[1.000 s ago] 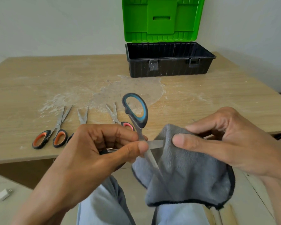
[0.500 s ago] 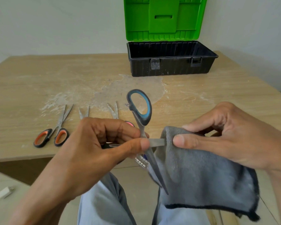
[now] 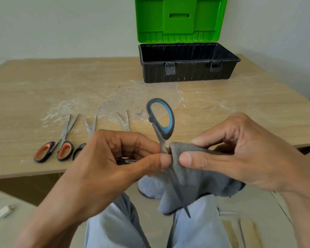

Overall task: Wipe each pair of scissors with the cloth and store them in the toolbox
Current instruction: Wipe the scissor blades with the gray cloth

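We are at the wiping step. Our left hand (image 3: 104, 169) pinches the blue scissors (image 3: 161, 122) near where the two blades cross, so its grip is narrow and holds the scissors. Our right hand (image 3: 240, 158) pinches the grey cloth (image 3: 191, 179) with thumb and fingers, so its grip is narrow too and holds the cloth, pressed right up to the metal beside the left thumb. The blue scissors are in the air, well in front of the toolbox (image 3: 186, 72) and past the near edge of the bench (image 3: 43, 90). Their blue loop is up and one dark blade points down. The orange scissors (image 3: 61, 140), another pair (image 3: 90, 125) and one more pair (image 3: 124, 120) lie on the bench, in front of the toolbox and to its left. The green lid (image 3: 181, 18) of the toolbox stands open, and we see no scissors in the part that shows. Next, we think, the cloth should slide along the blade to its tip, with fingers off the sharp edge. Then the blades need closing, and the pair goes forward into the toolbox.
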Demonstrator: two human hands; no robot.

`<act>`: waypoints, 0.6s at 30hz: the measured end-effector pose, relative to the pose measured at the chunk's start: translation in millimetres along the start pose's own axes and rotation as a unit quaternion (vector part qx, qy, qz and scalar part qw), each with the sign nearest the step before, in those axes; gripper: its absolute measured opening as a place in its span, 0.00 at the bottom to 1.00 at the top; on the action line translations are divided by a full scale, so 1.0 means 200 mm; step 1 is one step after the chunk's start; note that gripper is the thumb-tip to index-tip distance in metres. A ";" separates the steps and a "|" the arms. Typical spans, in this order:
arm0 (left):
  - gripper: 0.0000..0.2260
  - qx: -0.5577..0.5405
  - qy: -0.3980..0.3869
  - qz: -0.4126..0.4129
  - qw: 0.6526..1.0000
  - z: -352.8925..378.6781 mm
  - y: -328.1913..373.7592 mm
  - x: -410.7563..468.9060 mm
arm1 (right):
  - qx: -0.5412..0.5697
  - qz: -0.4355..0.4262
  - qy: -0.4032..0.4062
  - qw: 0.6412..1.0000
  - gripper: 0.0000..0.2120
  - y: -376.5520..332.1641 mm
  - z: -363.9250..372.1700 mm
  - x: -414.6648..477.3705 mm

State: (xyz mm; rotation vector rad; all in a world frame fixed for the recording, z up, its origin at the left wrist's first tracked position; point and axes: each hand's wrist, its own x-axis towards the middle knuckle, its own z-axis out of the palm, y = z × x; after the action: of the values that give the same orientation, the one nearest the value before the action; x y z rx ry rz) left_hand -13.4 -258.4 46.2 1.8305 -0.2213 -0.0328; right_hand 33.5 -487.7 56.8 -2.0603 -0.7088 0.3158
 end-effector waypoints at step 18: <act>0.04 -0.031 0.015 -0.023 0.999 -0.01 -0.01 -0.02 | -0.031 -0.014 0.021 0.999 0.12 0.00 0.04 -0.02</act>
State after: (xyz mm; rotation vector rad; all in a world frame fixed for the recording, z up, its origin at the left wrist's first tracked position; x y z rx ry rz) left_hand -17.6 -256.0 43.6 1.7737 -0.1569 -0.0439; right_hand 26.7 -484.7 51.2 -2.1086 -0.7285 0.2356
